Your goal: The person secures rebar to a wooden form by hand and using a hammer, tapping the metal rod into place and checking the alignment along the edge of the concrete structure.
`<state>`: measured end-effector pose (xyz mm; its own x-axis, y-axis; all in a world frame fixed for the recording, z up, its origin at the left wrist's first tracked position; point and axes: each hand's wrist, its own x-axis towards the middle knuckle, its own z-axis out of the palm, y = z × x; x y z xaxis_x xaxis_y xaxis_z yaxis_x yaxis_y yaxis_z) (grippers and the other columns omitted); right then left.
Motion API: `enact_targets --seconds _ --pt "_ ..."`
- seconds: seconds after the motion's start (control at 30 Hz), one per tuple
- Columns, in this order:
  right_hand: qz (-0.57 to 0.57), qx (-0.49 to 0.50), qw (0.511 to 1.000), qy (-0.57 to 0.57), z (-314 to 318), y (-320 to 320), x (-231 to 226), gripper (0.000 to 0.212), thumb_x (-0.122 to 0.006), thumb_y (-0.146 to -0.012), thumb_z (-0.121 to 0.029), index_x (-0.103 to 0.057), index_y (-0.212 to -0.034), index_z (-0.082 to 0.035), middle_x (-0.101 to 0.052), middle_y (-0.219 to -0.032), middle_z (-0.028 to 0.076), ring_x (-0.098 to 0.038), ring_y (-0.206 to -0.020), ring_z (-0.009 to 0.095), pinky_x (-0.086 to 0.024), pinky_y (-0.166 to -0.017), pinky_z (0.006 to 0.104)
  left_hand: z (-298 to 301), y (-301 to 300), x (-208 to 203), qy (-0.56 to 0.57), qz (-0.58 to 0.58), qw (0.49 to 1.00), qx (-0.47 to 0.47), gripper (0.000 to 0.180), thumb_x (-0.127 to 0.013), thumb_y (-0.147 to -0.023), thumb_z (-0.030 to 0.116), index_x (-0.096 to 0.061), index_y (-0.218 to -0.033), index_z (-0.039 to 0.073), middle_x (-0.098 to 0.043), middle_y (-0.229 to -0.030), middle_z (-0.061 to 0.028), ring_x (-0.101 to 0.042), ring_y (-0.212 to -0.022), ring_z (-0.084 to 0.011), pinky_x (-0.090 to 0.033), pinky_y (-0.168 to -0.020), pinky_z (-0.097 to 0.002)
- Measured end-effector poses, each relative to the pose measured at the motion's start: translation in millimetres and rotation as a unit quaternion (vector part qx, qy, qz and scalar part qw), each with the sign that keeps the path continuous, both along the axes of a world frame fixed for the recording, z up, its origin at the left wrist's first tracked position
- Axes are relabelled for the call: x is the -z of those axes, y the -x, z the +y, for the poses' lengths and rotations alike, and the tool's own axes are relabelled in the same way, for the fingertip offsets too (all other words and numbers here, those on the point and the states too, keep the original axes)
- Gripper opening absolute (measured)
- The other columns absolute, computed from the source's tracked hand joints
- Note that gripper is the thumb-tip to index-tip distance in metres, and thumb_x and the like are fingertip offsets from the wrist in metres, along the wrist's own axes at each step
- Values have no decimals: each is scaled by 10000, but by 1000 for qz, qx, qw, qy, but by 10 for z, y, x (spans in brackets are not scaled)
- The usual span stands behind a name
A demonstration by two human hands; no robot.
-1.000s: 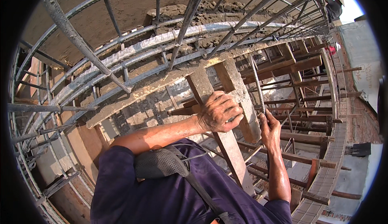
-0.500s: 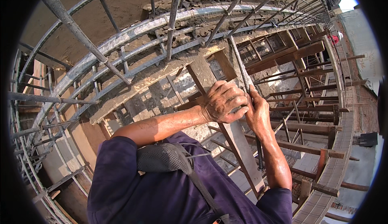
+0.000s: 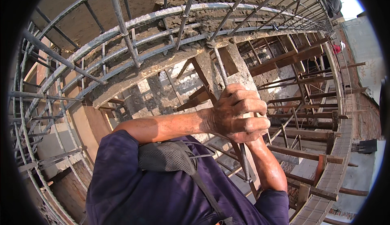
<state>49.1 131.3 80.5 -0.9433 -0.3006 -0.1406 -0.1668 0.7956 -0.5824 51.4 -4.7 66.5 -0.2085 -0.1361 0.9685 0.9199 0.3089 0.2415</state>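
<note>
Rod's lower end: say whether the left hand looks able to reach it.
Likely yes: the left hand lies over the rod higher up, and nothing visible blocks the way to its lower end.

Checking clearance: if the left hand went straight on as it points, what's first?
Probably the wooden crossbeams past the knuckles of the left hand, toward picture right. They look lower, but depth is unclear; it might pass over them.

Dark purple short-sleeved shirt (image 3: 158, 196), black mesh pouch (image 3: 162, 158), dark strap (image 3: 206, 193), bare fingers (image 3: 248, 106).
</note>
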Motion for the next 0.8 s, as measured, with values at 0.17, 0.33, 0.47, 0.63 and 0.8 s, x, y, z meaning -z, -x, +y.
enact_targets --seconds 0.17,0.33,0.47,0.63,0.8 --pt "-95 -80 992 25 -16 -665 -162 433 -607 -986 -240 -616 -1238 112 -698 -1116 301 -712 -1053 320 -534 -904 408 -35 -224 -114 22 17 1000 1 382 -790 -768 339 -606 -1100 300 -622 -1067 34 -593 -989 -202 -400 -902 -439" --pt "-19 31 999 39 121 -313 -111 425 -619 -980 -229 -619 -1244 104 -700 -1126 287 -711 -1048 318 -532 -910 404 -115 -315 -328 3 41 999 21 315 -740 -793 293 -615 -1082 280 -597 -1055 57 -616 -1008 -173 -406 -899 -395" --pt "23 -13 999 22 -192 -26 114 419 -629 -976 -220 -620 -1249 98 -702 -1134 275 -711 -1044 317 -531 -915 400 -87 -361 -248 40 -2 999 -3 275 -730 -817 326 -621 -1063 271 -596 -1049 47 -617 -1012 -180 -409 -910 -416" --pt "-50 -59 996 44 -209 -718 -3 413 -642 -971 -209 -622 -1255 90 -705 -1145 261 -710 -1038 315 -529 -922 395 -22 -444 -358 49 26 997 57 214 -691 -849 343 -631 -1039 265 -601 -1063 37 -611 -1032 -190 -414 -935 -433" --pt "4 37 997 74 -76 -445 74 409 -655 -966 -198 -624 -1262 82 -707 -1155 247 -709 -1033 313 -527 -928 390 26 -526 -443 12 52 995 86 232 -683 -855 342 -626 -1068 268 -607 -1074 31 -607 -1031 -209 -426 -924 -436"
